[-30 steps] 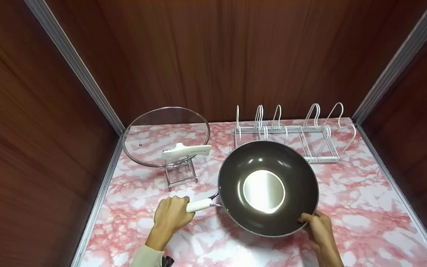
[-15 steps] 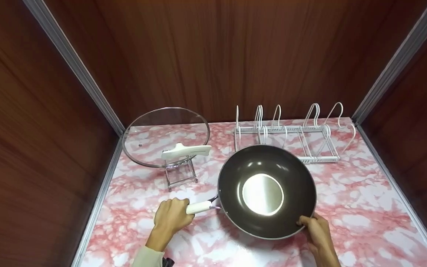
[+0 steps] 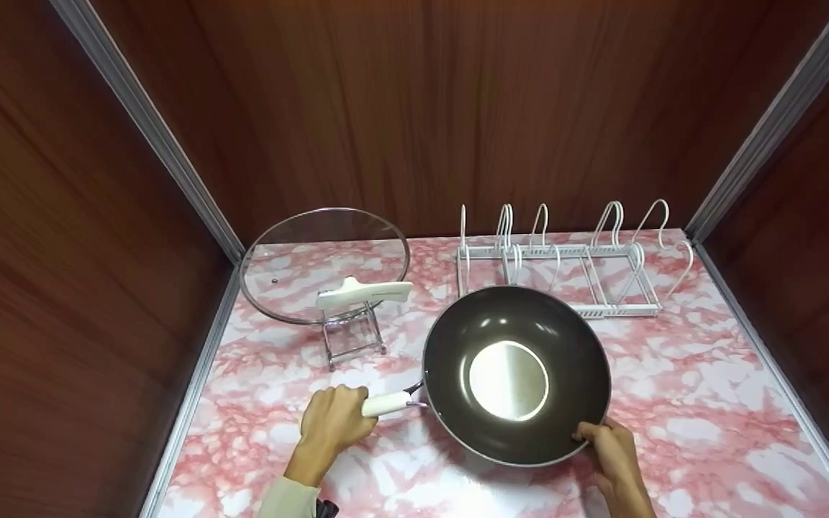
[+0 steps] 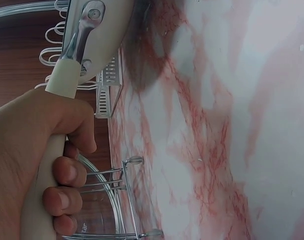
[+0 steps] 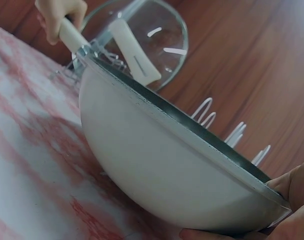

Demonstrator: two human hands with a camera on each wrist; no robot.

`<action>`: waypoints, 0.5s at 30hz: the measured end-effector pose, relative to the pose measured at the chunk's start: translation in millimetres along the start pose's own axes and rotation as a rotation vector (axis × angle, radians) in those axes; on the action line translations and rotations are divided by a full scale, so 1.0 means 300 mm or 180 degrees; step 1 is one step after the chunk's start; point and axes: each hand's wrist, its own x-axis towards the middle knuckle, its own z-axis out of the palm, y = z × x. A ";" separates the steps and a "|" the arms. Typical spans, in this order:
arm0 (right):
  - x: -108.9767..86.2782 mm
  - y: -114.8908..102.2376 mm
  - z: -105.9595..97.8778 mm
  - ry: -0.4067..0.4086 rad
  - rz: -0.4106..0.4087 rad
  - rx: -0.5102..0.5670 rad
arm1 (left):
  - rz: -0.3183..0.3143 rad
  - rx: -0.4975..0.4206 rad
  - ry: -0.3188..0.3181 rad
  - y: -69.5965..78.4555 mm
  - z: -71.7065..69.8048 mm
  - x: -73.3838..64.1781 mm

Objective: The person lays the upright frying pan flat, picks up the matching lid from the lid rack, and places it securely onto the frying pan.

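A wok [image 3: 565, 360] with a dark inside and a cream outside is held over the marbled table, its inside facing up toward the head camera. My left hand [image 3: 335, 417] grips its cream handle [image 3: 386, 403], fingers wrapped round it in the left wrist view. On the opposite side, my right hand [image 3: 612, 450] pinches the rim, thumb inside and fingers beneath. The right wrist view shows the wok's cream underside [image 5: 157, 155] with a gap and shadow over the table.
Behind left, a glass lid [image 3: 299, 266] with a cream handle [image 3: 364, 291] leans in a small wire stand [image 3: 353, 352]. A white rack [image 3: 623, 311] with several upright loops stands behind the wok. Wood panels [image 3: 414, 108] enclose the table [image 3: 702, 432] at the back and sides.
The wok has shifted slightly toward me and a little left, and the right hand has moved with it. The left hand has barely moved. Both holds are the same.
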 end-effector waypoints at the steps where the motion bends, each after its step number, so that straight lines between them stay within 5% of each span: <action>1: 0.002 0.002 0.001 0.0005 -0.0003 0.0018 | -0.0003 -0.0005 -0.0006 -0.001 0.002 0.000; 15: 0.016 0.031 0.011 0.0072 0.0009 0.0105 | 0.0010 0.0025 -0.0102 -0.013 0.028 -0.001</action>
